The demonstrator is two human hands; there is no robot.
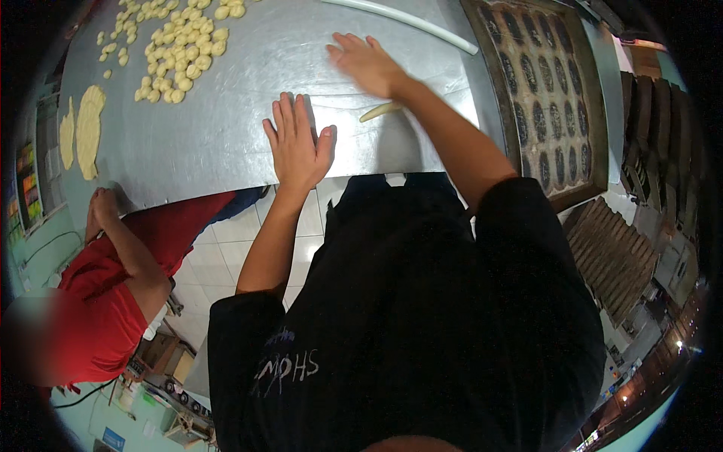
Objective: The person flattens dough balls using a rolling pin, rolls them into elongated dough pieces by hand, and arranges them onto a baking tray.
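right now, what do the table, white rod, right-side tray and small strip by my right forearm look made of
Table: likely steel; grey, satin sheen, with streaks and bright glare.
White rod: probably plastic, smooth and pale; painted metal is possible.
Tray: apparently metal, dull, stained, with dark oval marks.
Strip: seemingly raw dough, soft-looking, pale yellow.

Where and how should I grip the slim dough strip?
Probably pinch the dough strip across its visible middle, coming from the left: it is slim, its left end uncovered, while the right forearm meets its right end in this view.
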